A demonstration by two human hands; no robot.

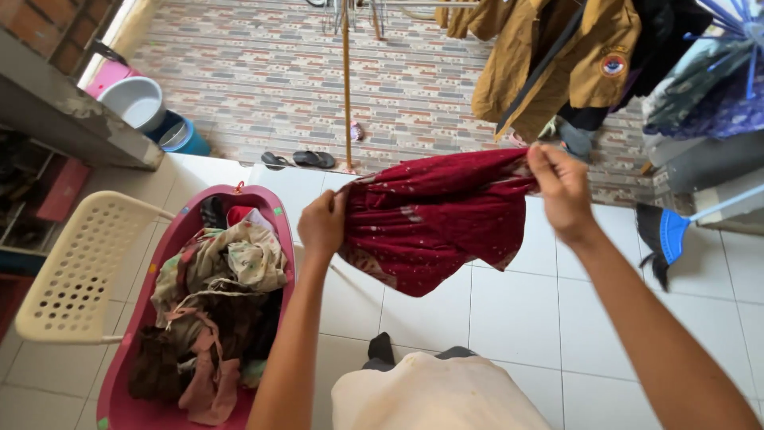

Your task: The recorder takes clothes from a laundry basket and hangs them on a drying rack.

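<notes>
Cream cloth (434, 394) sat closest to the lens at 6 o'clock, apparently on the person's lap or body, with a dark bit (380, 348) poking out above it.

Red garment (434, 215) was held up mid-frame, stretched between both hands so it hung flat and open, the lower part draping free above the white floor tiles (509, 318). Left hand (322, 224) was closed in a fist on its left edge at 9 o'clock of the cloth. Right hand (561, 187) pinched the top right corner at 2 o'clock, fingers clamped on the fabric. The spread grip looked meant to shake it out or straighten it.

Pink laundry basket (274, 219) stood at 9 o'clock of the left hand, just beside that arm, heaped with mixed clothes (219, 295), within easy reach. White perforated chair (79, 271) was touching or nearly touching the basket's left side; can't tell which.

Brown jacket (557, 60) hung at 12 o'clock, past the garment. Sandals (298, 159) lay by a thin pole (347, 87) at 11 o'clock. Basins (147, 111) were stacked far left. Blue broom head (668, 231) was at 3 o'clock.
</notes>
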